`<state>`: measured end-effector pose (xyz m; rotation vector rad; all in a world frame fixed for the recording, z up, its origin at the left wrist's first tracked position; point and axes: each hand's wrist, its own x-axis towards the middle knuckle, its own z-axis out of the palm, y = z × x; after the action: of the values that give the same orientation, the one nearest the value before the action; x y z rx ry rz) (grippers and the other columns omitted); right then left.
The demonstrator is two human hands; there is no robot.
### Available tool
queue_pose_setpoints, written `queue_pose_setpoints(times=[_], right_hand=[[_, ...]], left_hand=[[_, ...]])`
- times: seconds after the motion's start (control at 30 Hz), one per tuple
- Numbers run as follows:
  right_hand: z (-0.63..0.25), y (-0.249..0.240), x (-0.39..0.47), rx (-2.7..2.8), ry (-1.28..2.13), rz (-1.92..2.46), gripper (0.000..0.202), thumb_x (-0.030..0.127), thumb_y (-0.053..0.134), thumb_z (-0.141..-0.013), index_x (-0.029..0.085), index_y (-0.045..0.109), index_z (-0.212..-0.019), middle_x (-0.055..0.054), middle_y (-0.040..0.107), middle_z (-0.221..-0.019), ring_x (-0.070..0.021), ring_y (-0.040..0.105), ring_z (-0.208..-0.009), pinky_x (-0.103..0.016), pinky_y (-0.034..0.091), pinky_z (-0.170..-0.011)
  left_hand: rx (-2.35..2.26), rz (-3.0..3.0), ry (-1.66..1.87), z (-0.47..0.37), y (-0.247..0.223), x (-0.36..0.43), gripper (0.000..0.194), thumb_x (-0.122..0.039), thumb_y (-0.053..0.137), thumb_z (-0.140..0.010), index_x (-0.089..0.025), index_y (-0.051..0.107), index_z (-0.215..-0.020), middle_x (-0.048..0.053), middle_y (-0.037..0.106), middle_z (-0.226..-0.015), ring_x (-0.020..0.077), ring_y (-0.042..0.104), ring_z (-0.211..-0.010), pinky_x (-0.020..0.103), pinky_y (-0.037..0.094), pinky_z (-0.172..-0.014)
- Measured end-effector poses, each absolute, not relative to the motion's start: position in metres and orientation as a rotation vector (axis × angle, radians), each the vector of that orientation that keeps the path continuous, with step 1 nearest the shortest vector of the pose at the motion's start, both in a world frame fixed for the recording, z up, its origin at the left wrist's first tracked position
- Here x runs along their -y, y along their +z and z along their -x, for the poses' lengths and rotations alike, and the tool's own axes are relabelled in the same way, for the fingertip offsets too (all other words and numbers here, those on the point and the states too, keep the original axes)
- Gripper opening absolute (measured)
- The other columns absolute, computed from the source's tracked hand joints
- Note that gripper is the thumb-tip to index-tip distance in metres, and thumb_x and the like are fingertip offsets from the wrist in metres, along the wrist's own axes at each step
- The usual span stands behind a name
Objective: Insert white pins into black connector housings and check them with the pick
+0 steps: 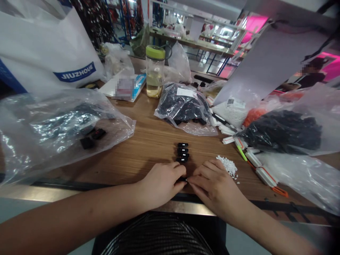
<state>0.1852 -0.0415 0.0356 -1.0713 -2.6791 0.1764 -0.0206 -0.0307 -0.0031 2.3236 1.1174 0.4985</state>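
Observation:
Near the front edge of the table, my left hand (166, 182) is closed on a small black plastic part (182, 179), mostly hidden by my fingers. My right hand (209, 180) meets it from the right, thumb and fingertip pinched on a tiny white piece (187, 180) at the part's end. Just beyond my fingers, several like black parts (182, 150) lie in a column, each with two white dots facing me. Right of my right hand is a pile of tiny white pieces (227, 165), a few of them scattered nearer the edge.
Clear bags of black parts lie at the left (66, 120), centre (186, 106) and right (284, 131). A green-lidded bottle (154, 72) stands behind. White-and-orange strips (261, 170) and a yellow-green stick (241, 153) run along the right. A person (309, 76) is in the right background.

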Motion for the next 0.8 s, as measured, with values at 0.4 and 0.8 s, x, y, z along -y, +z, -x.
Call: queue_pose_setpoints(times=[0.4,0.8], right_hand=[[-0.176,0.033,0.047,2.67,0.058,1.04,0.02,0.021,0.054,-0.095,0.02,0.071,-0.086,-0.004,0.067,-0.075,-0.0195,0.055,-0.075,-0.039,0.036,-0.077],[-0.235,0.056,-0.037,2.466,-0.213,1.539,0.031,0.034,0.049,-0.096,0.021,0.075,-0.086,-0.006,0.074,-0.08,-0.0217,0.066,-0.078,-0.035,0.04,-0.08]], left_hand=[[-1.144,-2.363,0.508,0.022,0.002,0.032,0.007,-0.021,0.062,-0.089,-0.019,0.063,-0.083,0.001,0.065,-0.087,0.0183,0.063,-0.079,0.031,0.051,-0.07],[-1.36,-2.468,0.549,0.028,0.0,0.021,0.02,-0.026,0.054,-0.097,-0.019,0.071,-0.098,0.005,0.069,-0.092,0.022,0.067,-0.084,0.041,0.056,-0.081]])
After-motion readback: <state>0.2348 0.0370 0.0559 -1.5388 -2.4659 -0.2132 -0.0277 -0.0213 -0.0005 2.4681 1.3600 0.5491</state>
